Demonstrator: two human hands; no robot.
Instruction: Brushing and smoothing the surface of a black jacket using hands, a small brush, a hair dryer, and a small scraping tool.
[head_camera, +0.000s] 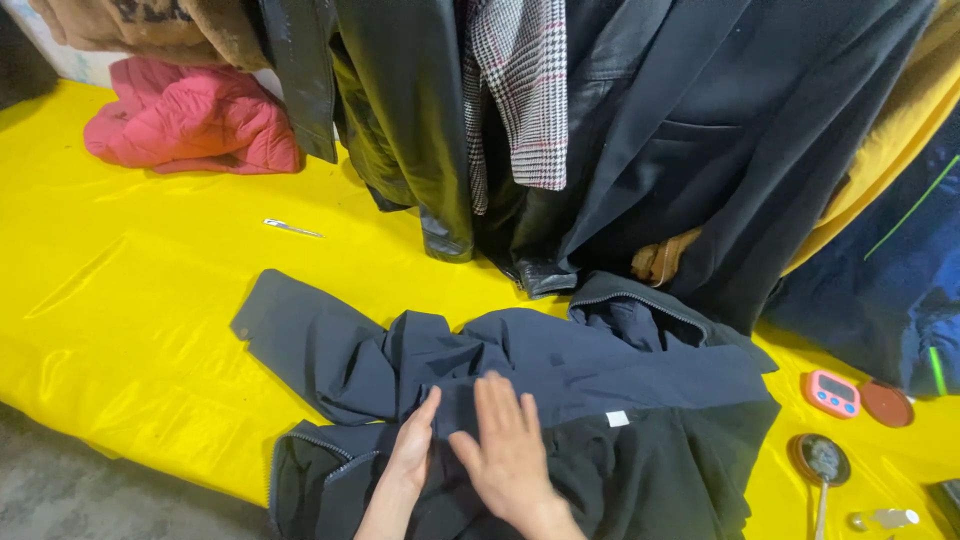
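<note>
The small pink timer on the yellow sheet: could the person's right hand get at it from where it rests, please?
Probably yes. The right hand lies flat on the dark blue jacket, and the pink timer sits in the open on the yellow sheet to that side, with only the jacket's hem between them.

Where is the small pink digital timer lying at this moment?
In the head view, the small pink digital timer lies on the yellow sheet at the right, beside a round brown lid and right of the dark navy jacket.

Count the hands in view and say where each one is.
2. The left hand and the right hand both rest side by side on the dark navy jacket on the yellow table cover.
</note>
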